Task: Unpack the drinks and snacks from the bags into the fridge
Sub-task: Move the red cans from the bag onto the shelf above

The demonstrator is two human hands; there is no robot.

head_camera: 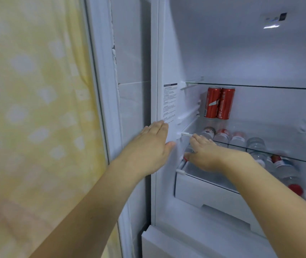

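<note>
The fridge is open in front of me. Two red cans (219, 103) stand side by side at the back left of the middle glass shelf (286, 157). Below that shelf, several clear water bottles with red caps (239, 139) stand in a row, and more bottles (286, 169) lie nearer the front on the right. My right hand (207, 156) reaches under the shelf at its left end, curled on a water bottle (187, 155) whose red cap peeks out beside my thumb. My left hand (152, 146) lies flat and empty against the fridge's left inner wall, below a printed label (170, 101).
An upper glass shelf (260, 86) with nothing on it spans the fridge above the cans. A white drawer (204, 192) sits under the bottle level. The fridge's left side panel (133, 90) and a yellow patterned curtain (36, 108) fill the left.
</note>
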